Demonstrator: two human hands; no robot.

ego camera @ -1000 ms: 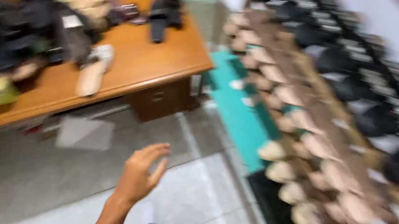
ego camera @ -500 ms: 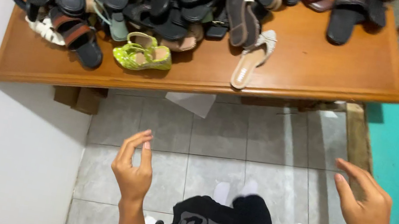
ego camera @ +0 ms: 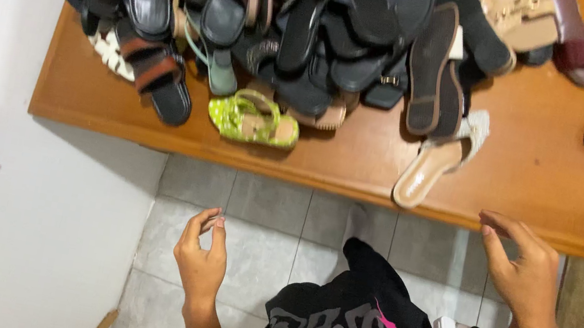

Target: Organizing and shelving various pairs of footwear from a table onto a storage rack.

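A wooden table point(ego camera: 540, 190) bore a heap of dark sandals point(ego camera: 315, 25), with a lime-green sandal point(ego camera: 252, 119) and a beige slipper point(ego camera: 430, 167) lying near its front edge. Below it, over grey floor tiles point(ego camera: 275, 217) beside a white wall point(ego camera: 1, 202), the left hand point(ego camera: 201, 259) and right hand point(ego camera: 523, 270) hovered empty, fingers loosely curled and apart.

A wooden table point(ego camera: 540, 190) spans the upper part of the view, its near edge just ahead of the person. A heap of sandals point(ego camera: 283, 28) covers its far left and middle. Before the heap, a child's sandal point(ego camera: 253, 120) lies near the edge; to its right a slide sandal point(ego camera: 434, 164) reaches the edge. The left hand point(ego camera: 201, 259) hangs over the tiled floor point(ego camera: 274, 224); the right hand point(ego camera: 523, 270) is at the table's edge.
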